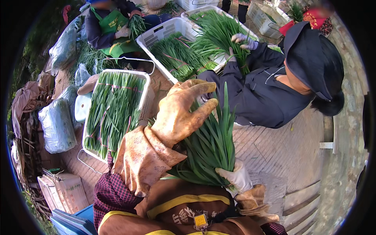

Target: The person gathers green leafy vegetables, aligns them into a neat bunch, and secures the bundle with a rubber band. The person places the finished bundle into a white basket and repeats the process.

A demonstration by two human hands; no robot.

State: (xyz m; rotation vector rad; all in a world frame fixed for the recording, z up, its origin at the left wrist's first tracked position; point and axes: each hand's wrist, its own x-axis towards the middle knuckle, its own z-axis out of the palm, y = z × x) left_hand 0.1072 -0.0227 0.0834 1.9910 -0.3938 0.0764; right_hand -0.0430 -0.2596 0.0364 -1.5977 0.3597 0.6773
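A thick bunch of flat green leaves, like Chinese chives [210,147], lies slanted above my brown apron. My right hand [236,176], in a whitish glove, holds its stem end at the lower right. My left hand [186,108], in a stained yellowish rubber glove with a patterned sleeve cover, is raised over the upper leaves. Its thumb and fingers are apart, and nothing shows between them. Left of that hand stands a white plastic crate [148,88] packed with green bundles [114,108] tied with pinkish bands. My left hand hides part of the bunch.
A person in a dark hat [311,58] sits close at the right, handling leaves over white crates [160,25]. Another person in a green apron [108,22] sits at the upper left. Plastic-wrapped bundles [57,126], a cardboard box [66,191] and a crate's wire handle [89,164] lie leftward.
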